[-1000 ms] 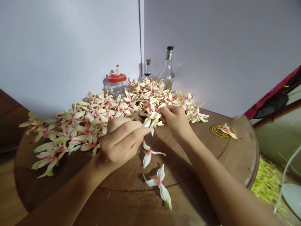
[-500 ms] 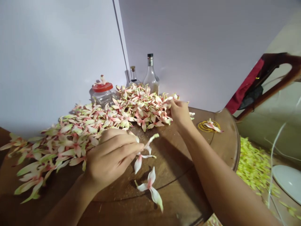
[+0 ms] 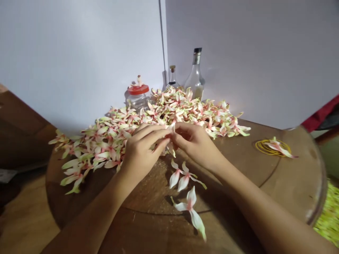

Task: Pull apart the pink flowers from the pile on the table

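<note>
My left hand (image 3: 144, 146) and my right hand (image 3: 194, 143) meet above the table, fingertips pinched together on one flower (image 3: 171, 150). Its pale petals poke out above and below the fingers, and the rest is hidden. Just below the hands, two white flowers with pink centres (image 3: 182, 176) lie side by side on the wood. Nearer to me lies another flower (image 3: 191, 208) with long, green-tipped petals. Behind both hands spreads a heap of pink, white and green flowers (image 3: 182, 106).
A round wooden table (image 3: 293, 180) carries everything. Against the wall stand a red-lidded jar (image 3: 138, 97) with a flower on top, a small corked bottle (image 3: 172, 79) and a taller bottle (image 3: 195, 83). Yellow rubber bands (image 3: 265, 148) lie at right, and yellow-green petals (image 3: 329, 215) cover the floor.
My right hand has come from the heap to meet my left hand, where both now hold a flower. My left hand has moved away from the loose flowers. The view has turned left.
</note>
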A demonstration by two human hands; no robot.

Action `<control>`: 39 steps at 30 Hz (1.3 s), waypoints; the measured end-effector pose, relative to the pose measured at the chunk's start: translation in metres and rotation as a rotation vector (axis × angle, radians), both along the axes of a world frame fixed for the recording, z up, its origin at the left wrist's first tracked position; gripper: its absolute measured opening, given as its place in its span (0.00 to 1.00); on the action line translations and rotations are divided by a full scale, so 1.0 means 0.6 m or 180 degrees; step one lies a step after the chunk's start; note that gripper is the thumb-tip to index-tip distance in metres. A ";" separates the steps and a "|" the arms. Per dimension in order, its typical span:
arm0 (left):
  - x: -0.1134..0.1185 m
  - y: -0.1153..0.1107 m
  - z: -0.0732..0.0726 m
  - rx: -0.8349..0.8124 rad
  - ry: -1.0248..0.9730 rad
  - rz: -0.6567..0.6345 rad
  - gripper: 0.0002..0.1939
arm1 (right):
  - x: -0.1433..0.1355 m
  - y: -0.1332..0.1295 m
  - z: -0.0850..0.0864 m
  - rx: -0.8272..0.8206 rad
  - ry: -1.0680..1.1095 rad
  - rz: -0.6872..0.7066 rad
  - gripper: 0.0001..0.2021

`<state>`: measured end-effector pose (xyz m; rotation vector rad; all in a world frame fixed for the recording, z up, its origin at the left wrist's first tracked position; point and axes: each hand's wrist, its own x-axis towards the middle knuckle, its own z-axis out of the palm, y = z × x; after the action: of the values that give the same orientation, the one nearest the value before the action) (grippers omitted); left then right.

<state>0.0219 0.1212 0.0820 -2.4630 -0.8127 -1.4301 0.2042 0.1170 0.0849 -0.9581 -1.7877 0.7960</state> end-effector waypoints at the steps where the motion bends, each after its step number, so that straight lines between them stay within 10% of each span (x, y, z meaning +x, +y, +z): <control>1: -0.002 0.000 0.001 0.0001 -0.0042 0.0077 0.09 | -0.007 -0.005 0.000 0.0033 0.0018 0.0093 0.12; 16: -0.020 0.011 -0.002 -0.0564 -0.0677 0.0128 0.05 | -0.024 -0.010 -0.010 0.0013 0.0390 0.0125 0.15; 28: -0.012 0.006 -0.003 -0.0026 0.0733 0.0622 0.05 | -0.034 -0.020 -0.014 0.0197 -0.0581 -0.0422 0.13; 39: -0.023 0.013 -0.008 -0.0007 -0.1155 0.0560 0.08 | -0.030 0.009 -0.037 -0.0903 0.0951 -0.0403 0.09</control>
<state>0.0083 0.1292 0.0769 -2.0972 -1.0673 -1.8315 0.1862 0.1222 0.0628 -1.0610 -1.3675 1.0699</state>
